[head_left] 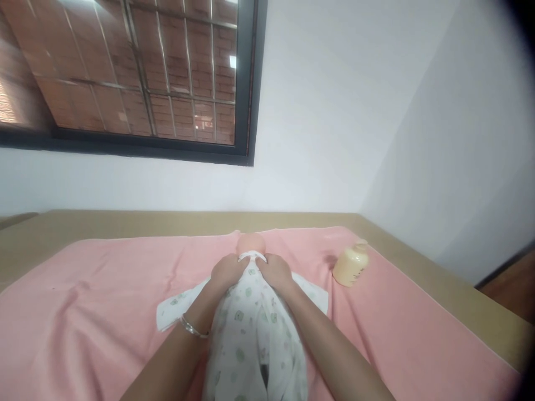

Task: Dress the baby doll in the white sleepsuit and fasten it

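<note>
A white baby garment (251, 323) with a small green print lies lengthwise before me, its two sleeves spread out to the sides. Past its neckline shows a smooth, round, skin-toned head (251, 243), which looks like a baby doll's; the face cannot be made out. My left hand (228, 271) is closed on the left side of the neckline, a silver bracelet on its wrist. On the opposite side of the neckline, my right hand (276, 271) also grips the cloth. The fingertips of both hands are partly hidden in the fabric.
Under everything lies a pink blanket (117, 289), wrinkled at the left, on a tan surface (200, 221). A cream pump bottle (351, 266) stands tilted in view at the right. Behind are a white wall (317, 111) and a dark-framed, barred window (246, 111).
</note>
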Demonstrator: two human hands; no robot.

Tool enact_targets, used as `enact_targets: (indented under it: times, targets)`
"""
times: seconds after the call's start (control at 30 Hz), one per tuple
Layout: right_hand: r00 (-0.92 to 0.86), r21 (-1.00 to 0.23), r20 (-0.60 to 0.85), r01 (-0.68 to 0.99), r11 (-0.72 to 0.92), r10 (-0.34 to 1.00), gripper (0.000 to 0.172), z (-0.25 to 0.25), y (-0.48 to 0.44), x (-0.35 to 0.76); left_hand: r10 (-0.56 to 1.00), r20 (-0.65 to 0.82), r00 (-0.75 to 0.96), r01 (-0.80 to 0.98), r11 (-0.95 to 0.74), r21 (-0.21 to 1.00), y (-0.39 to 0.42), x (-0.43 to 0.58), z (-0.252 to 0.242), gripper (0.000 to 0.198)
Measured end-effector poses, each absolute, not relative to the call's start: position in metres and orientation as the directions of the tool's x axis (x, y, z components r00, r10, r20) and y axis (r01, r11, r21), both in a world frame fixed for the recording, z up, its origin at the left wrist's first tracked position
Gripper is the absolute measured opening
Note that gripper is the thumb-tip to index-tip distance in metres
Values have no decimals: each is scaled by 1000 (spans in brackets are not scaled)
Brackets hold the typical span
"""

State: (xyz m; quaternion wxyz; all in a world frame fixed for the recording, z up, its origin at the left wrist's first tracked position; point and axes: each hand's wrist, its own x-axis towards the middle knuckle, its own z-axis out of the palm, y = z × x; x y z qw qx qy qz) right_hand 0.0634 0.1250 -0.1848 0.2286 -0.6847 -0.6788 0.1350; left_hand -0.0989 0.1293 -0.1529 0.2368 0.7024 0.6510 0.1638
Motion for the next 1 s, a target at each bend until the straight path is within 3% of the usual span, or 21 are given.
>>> enact_targets:
  times: [0.4,0.77,0.9,1.0]
  targets:
    - [69,-534,96,845,-6,993,53,-185,128,62,997,-80,25,814,26,580,122,-97,-144,54]
    - [79,-569,70,822,-26,994,43,-176,124,64,996,-85,9,813,42,581,124,-95,-144,55]
    - [-43,-680,-21,733,18,999,34,-149,115,77,994,-99,41,776,31,630,122,-101,-138,55]
    - [-59,-713,37,698,67,998,31,-109,97,102,999,-24,24,764,-3,646,115,-102,-119,45]
